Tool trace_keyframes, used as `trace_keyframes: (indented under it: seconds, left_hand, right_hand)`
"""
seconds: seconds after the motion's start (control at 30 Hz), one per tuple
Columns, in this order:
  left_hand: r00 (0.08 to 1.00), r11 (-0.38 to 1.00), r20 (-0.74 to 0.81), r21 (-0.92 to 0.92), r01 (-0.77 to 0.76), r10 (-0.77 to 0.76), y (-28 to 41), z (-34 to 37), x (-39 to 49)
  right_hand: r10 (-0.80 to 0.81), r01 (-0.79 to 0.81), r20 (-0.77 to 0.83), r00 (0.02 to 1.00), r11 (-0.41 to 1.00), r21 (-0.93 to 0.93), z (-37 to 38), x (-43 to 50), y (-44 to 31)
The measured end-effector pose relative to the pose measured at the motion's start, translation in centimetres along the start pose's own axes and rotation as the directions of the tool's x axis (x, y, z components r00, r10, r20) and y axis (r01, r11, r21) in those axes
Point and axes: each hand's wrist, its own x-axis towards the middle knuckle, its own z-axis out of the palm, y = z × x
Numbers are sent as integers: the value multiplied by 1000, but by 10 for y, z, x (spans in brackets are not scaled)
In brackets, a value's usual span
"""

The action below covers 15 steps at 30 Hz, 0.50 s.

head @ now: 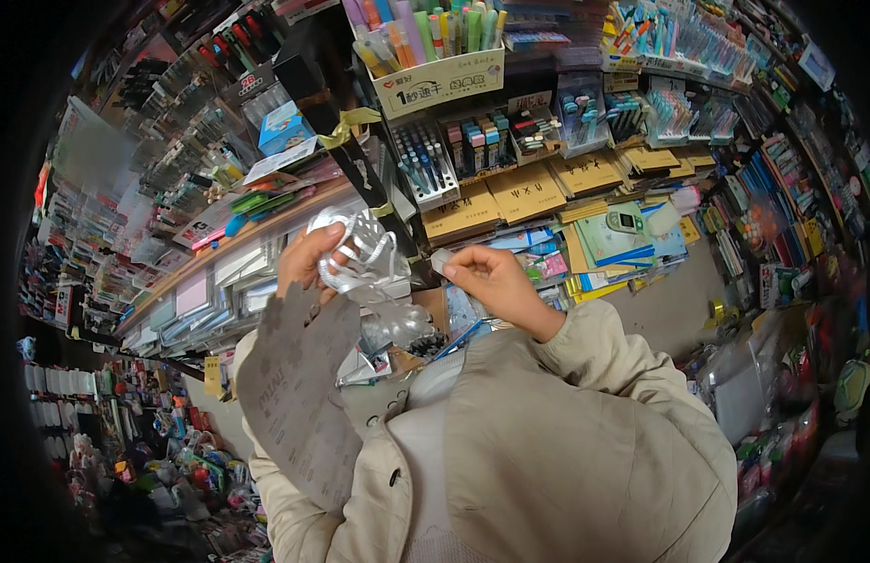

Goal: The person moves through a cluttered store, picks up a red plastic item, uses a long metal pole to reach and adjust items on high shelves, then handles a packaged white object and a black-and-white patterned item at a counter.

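Observation:
My left hand (pixel 309 257) grips a loose bundle of shiny white flat cord or ribbon (pixel 357 250). Under the same hand hangs a large grey sheet of printed wrapping material (pixel 297 401), its lower part lying against my jacket. Clear crinkled plastic (pixel 399 320) dangles below the cord bundle; where it is fastened I cannot tell. Between the thumb and forefinger of my right hand (pixel 494 281) is a small whitish, translucent flat piece (pixel 440 260). The two hands are apart, both above the counter edge.
Ahead stands a printed box of colourful glue pens or markers (pixel 445 84). Yellow exercise books (pixel 526 193) line the shelf before me, with a small handheld device (pixel 623 222) on booklets at right. Pen racks (pixel 195 134) and a wooden shelf edge (pixel 231 243) rise on the left.

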Motion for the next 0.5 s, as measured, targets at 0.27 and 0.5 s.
trace_keyframes:
  seconds: [0.27, 0.5]
  left_hand:
    - [1000, 991, -1, 134, 1, -1, 17, 22, -12]
    - [992, 976, 49, 179, -125, 118, 25, 15, -20]
  right_hand:
    - [-606, 568, 38, 794, 720, -398, 26, 16, -5]
    - [-221, 226, 169, 960, 974, -8, 20, 47, 8]
